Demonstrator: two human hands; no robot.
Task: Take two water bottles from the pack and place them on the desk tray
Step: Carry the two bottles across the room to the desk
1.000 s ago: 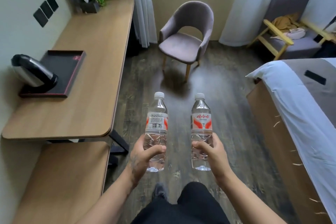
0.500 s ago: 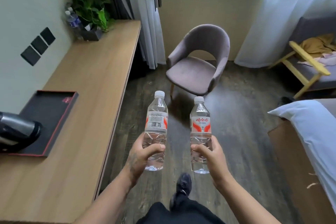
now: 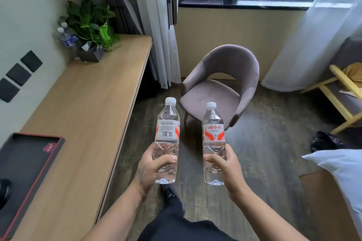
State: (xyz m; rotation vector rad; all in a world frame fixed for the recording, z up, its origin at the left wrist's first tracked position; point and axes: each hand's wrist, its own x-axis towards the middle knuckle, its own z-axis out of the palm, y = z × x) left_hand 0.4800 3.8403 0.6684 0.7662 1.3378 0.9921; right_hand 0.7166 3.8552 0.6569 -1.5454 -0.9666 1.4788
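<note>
I hold two clear water bottles with white caps and red-and-white labels upright over the floor. My left hand grips the left bottle around its lower half. My right hand grips the right bottle the same way. The black desk tray with a red rim lies on the wooden desk at the lower left, left of both hands. A dark kettle base sits at the tray's near end, cut off by the frame edge.
A grey armchair stands on the floor ahead. At the desk's far end are a potted plant and other bottles. A bed corner is at the right, a black bag beside it.
I have walked forward along the desk with both bottles held as before. The tray and kettle have slid toward the lower left of the view, and the window has come into sight.
</note>
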